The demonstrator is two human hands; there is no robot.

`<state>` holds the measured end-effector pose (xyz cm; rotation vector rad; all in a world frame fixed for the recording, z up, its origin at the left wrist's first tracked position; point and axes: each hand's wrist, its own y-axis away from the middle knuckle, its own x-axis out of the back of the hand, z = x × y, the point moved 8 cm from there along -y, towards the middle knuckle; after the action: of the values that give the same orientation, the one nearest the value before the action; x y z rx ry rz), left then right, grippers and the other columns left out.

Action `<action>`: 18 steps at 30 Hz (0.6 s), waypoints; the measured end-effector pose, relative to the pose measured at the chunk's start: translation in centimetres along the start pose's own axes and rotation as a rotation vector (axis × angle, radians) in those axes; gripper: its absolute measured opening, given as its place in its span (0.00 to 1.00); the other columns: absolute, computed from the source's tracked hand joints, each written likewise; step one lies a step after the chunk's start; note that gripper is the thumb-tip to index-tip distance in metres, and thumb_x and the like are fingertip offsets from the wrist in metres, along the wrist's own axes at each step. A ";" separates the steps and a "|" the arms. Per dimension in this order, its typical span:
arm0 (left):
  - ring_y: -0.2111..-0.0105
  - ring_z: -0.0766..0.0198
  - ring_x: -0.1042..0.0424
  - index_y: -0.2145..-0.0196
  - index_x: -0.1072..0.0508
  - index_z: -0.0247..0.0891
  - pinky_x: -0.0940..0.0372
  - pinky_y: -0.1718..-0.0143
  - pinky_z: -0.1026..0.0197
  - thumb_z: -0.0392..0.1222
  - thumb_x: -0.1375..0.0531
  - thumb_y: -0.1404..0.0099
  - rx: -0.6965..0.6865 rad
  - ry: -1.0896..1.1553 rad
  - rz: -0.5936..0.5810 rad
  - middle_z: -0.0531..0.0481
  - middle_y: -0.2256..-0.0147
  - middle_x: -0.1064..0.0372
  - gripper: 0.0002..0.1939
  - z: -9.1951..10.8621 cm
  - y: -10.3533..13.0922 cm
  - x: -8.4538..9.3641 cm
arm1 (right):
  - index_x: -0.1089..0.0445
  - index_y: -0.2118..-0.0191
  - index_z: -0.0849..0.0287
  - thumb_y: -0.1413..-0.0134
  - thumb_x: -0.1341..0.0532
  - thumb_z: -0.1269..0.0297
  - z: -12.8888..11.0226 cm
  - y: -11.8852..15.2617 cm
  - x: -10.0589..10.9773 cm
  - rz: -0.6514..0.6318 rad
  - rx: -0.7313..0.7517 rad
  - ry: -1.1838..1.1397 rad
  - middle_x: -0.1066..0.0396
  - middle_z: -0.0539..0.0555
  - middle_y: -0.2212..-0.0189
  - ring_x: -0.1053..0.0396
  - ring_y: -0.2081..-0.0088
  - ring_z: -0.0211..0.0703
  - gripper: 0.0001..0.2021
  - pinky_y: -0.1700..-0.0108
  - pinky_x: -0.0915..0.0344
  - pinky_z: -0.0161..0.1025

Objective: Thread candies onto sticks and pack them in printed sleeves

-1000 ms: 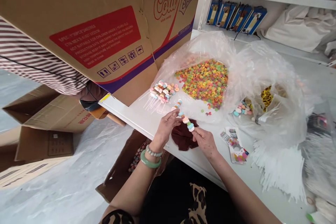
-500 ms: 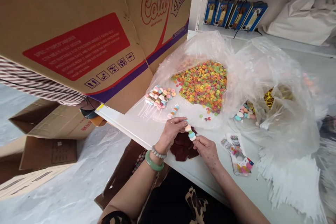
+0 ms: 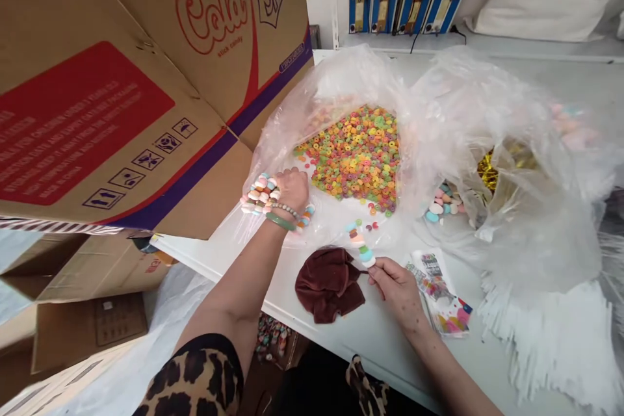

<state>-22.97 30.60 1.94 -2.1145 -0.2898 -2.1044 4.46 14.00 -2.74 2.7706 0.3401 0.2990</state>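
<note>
My right hand pinches the lower end of a candy skewer, threaded with pastel pieces in white, blue, green and orange. My left hand is over the clear plastic, right beside a pile of candy skewers. Its fingers curl inward, and whatever lies under them is hidden. Another short candy skewer shows partly behind the wrist with the green bangle. Between my hands a dark brown cloth lies crumpled on the white table.
A clear bag holds small ring candies. Another plastic bag contains pastel candies and gold ties. Printed packets and white sticks lie at the right. A large carton stands at the left.
My left hand has let go of the skewer and moved left and away to the candy pile. My right hand still holds the skewer. The brown cloth is now uncovered, and the view has shifted.
</note>
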 end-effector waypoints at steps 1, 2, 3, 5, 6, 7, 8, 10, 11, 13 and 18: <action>0.54 0.42 0.33 0.63 0.25 0.31 0.43 0.54 0.45 0.31 0.50 0.37 0.015 0.068 0.035 0.31 0.58 0.30 0.14 -0.2 0.3 0.7 | 0.30 0.73 0.57 0.45 0.43 0.54 -0.1 0.0 0.1 -0.003 0.017 0.025 0.34 0.47 0.80 0.44 0.81 0.35 0.14 0.76 0.46 0.35; 0.56 0.44 0.32 0.63 0.25 0.32 0.41 0.55 0.47 0.32 0.49 0.37 0.028 0.178 0.064 0.33 0.60 0.29 0.12 -0.4 0.9 1.4 | 0.31 0.72 0.57 0.44 0.44 0.54 -0.4 0.0 0.2 -0.003 0.047 0.055 0.34 0.48 0.80 0.43 0.81 0.35 0.13 0.75 0.46 0.35; 0.59 0.48 0.30 0.64 0.26 0.34 0.39 0.58 0.50 0.34 0.47 0.37 0.037 0.338 0.071 0.36 0.62 0.28 0.10 -0.6 1.8 2.1 | 0.31 0.72 0.56 0.43 0.45 0.55 -0.8 0.1 0.4 -0.001 0.085 0.088 0.33 0.48 0.79 0.41 0.79 0.36 0.13 0.74 0.45 0.35; 0.67 0.56 0.29 0.64 0.27 0.36 0.37 0.64 0.56 0.38 0.45 0.37 0.041 0.790 -0.028 0.44 0.69 0.29 0.07 -0.1 4.4 2.4 | 0.31 0.71 0.56 0.41 0.46 0.57 -1.7 0.4 0.6 0.004 0.171 0.164 0.32 0.48 0.78 0.38 0.76 0.38 0.13 0.70 0.43 0.35; 0.71 0.60 0.30 0.63 0.28 0.36 0.37 0.68 0.59 0.40 0.43 0.38 0.034 1.057 -0.142 0.47 0.70 0.30 0.07 0.7 6.1 2.1 | 0.31 0.71 0.56 0.41 0.47 0.58 -2.1 0.7 0.6 0.002 0.210 0.205 0.33 0.48 0.78 0.37 0.75 0.38 0.13 0.69 0.43 0.35; 0.74 0.63 0.30 0.61 0.29 0.37 0.37 0.71 0.61 0.42 0.41 0.39 0.033 1.310 -0.279 0.49 0.71 0.31 0.09 1.8 8.1 1.6 | 0.31 0.71 0.56 0.41 0.47 0.58 -2.4 1.0 0.6 -0.004 0.243 0.245 0.33 0.48 0.79 0.36 0.74 0.38 0.12 0.68 0.43 0.35; 0.76 0.65 0.31 0.59 0.29 0.37 0.38 0.72 0.62 0.43 0.39 0.40 0.041 1.524 -0.396 0.51 0.72 0.31 0.12 2.9 10.2 1.2 | 0.32 0.72 0.55 0.40 0.47 0.59 -2.7 1.5 0.5 -0.010 0.270 0.279 0.33 0.47 0.79 0.36 0.74 0.38 0.12 0.67 0.43 0.35; 0.78 0.70 0.33 0.60 0.28 0.35 0.39 0.74 0.66 0.43 0.35 0.44 0.089 1.814 -0.510 0.52 0.73 0.32 0.14 4.3 13.9 0.5 | 0.32 0.72 0.55 0.40 0.47 0.60 -3.0 2.5 0.3 -0.011 0.304 0.329 0.34 0.47 0.78 0.36 0.74 0.38 0.12 0.67 0.44 0.35; 0.78 0.72 0.35 0.62 0.27 0.34 0.40 0.75 0.68 0.43 0.34 0.45 0.117 1.896 -0.524 0.53 0.73 0.33 0.15 4.8 15.5 0.1 | 0.33 0.72 0.55 0.40 0.47 0.60 -3.0 3.1 0.3 -0.005 0.312 0.347 0.34 0.47 0.78 0.36 0.74 0.37 0.12 0.68 0.44 0.35; 0.79 0.74 0.37 0.63 0.25 0.32 0.41 0.75 0.70 0.42 0.32 0.46 0.171 1.992 -0.520 0.53 0.74 0.33 0.15 5.3 17.9 -0.8 | 0.33 0.73 0.55 0.40 0.47 0.60 -2.8 4.3 0.3 0.001 0.303 0.376 0.34 0.47 0.78 0.36 0.74 0.37 0.13 0.68 0.44 0.34; 0.77 0.75 0.37 0.60 0.23 0.32 0.41 0.74 0.69 0.44 0.30 0.47 0.213 2.052 -0.507 0.51 0.72 0.30 0.19 6.2 22.0 -2.0 | 0.34 0.74 0.55 0.42 0.46 0.59 -2.2 7.2 1.1 0.022 0.246 0.422 0.34 0.46 0.81 0.37 0.75 0.37 0.12 0.70 0.45 0.34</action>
<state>-11.69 10.64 0.59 0.8457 -0.5978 -2.8979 6.36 8.35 2.02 2.9342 0.4759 0.9093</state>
